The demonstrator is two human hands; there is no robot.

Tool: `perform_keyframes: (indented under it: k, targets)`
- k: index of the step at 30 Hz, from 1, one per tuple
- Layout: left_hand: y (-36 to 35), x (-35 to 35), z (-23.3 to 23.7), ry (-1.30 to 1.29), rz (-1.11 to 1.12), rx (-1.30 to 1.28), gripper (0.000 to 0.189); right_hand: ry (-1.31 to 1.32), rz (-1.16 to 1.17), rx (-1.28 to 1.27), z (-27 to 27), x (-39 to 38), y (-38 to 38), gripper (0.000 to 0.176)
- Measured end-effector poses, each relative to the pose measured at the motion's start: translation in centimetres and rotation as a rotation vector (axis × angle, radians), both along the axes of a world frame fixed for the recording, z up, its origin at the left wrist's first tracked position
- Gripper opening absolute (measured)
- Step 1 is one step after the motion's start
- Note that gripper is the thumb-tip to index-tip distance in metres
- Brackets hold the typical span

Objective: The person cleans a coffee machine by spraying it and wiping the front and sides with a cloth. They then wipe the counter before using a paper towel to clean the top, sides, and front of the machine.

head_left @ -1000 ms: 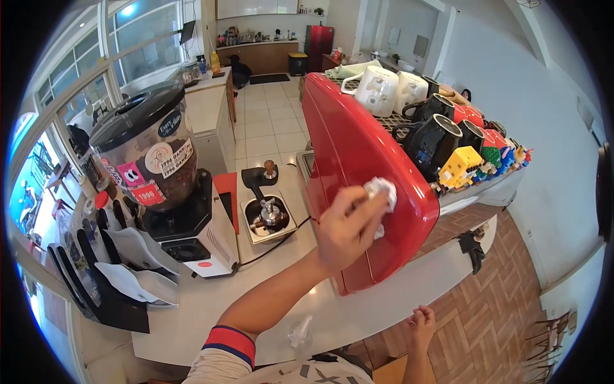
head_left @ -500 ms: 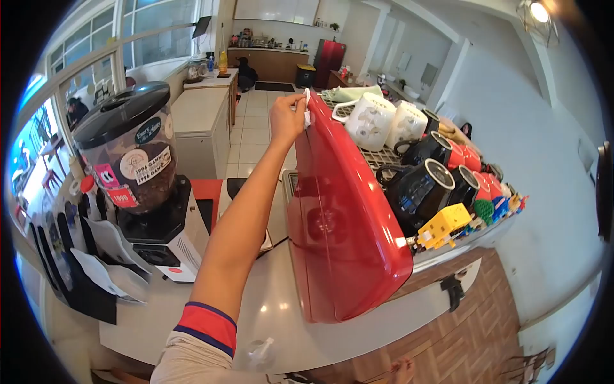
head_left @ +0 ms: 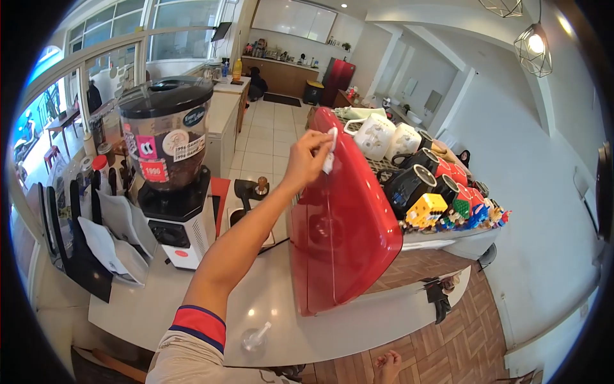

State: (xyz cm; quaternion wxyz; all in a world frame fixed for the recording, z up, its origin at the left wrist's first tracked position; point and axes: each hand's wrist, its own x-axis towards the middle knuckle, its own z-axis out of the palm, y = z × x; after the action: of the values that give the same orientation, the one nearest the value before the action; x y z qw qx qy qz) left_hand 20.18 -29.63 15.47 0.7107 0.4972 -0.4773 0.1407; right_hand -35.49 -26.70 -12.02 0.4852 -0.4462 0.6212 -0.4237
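My left hand reaches forward, its fingers pinched round a folded white tissue. The tissue is pressed against the upper edge of the glossy red side panel of an espresso machine. White mugs lie tipped on the rack on top of the machine, right of that hand, with black mugs nearer to me. Low in the view, my right hand hangs over the floor near the counter's edge. Its fingers are loosely bent and apart, with nothing visible in them.
A coffee grinder with a bean hopper stands left of my arm. Near me on the counter is a clear bottle with a white nozzle. Small brick figures line the machine's top edge. Dark stands with papers are far left.
My left hand and the tissue have come down and nearer along the panel's edge. The view has shifted, and more of my right hand shows at the bottom.
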Motion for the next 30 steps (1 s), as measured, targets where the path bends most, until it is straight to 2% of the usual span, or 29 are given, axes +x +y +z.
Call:
perform_keyframes:
  k: [1,3,4,6,12,14,15,16,18,25,30]
  targets:
    - [1.3,-2.0,-0.2,0.010,0.004,0.007,0.020,0.010,0.004,0.007,-0.4,0.1,-0.1,0.028]
    - [3.9,-6.4,-0.3,0.104,-0.161,-0.015,0.021,-0.249,-0.003,-0.030,-1.9,0.5,-0.6,0.016]
    - [5.1,-8.4,-0.4,0.111,-0.164,-0.007,0.021,-0.243,-0.007,-0.023,-2.4,0.7,-0.8,0.016]
    - [7.3,-12.3,-0.5,-0.042,-0.096,-0.083,0.025,-0.253,0.082,-0.056,-2.6,1.1,-0.5,0.011]
    - [12.0,-17.9,-1.3,-0.335,-0.176,-0.110,0.033,-0.227,0.118,-0.008,-1.4,3.9,1.6,0.010]
    - [11.6,-17.7,-0.3,-0.339,-0.143,-0.130,0.035,-0.232,0.101,-0.018,-1.3,4.2,2.0,0.010]
    - [11.5,-17.3,1.2,-0.234,-0.163,-0.086,0.035,-0.240,0.082,-0.023,-1.3,4.1,2.2,0.010]
    - [11.1,-16.3,2.6,-0.189,-0.077,-0.042,0.030,-0.237,0.072,-0.024,-1.3,3.8,2.4,0.010]
    - [8.8,-13.3,3.8,-0.136,-0.077,-0.011,0.020,-0.269,0.042,-0.050,-1.4,3.3,2.5,0.009]
    - [2.1,-2.8,5.4,-0.294,0.091,0.182,0.017,-0.208,-0.018,-0.052,-4.5,-1.4,3.2,0.009]
    - [0.6,-0.5,6.3,-0.401,0.184,0.208,0.016,-0.174,-0.079,0.017,-5.6,-2.7,3.4,0.011]
